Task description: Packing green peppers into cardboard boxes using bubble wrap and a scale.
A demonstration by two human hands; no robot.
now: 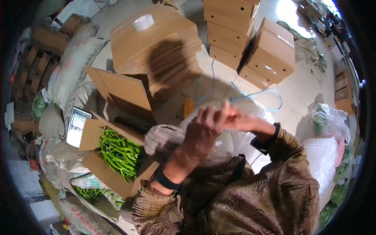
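My left hand point(201, 133) and my right hand point(244, 122) meet in front of my chest, fingers bent and overlapping; what is between them, if anything, I cannot make out. Left of them an open cardboard box point(100, 164) holds long green peppers point(119, 152). A grey mottled cloth or sack point(162, 139) lies beside the box. Under and behind my hands is pale plastic point(244, 147), partly hidden.
A flattened-carton stack point(164, 23) carries a tape roll point(143, 22). Boxes point(274, 47) are piled back right, with blue strapping point(278, 92) on the floor. A lit screen point(78, 125), full sacks point(76, 62) line the left; bagged greens and clear packaging point(319, 156) lie right.
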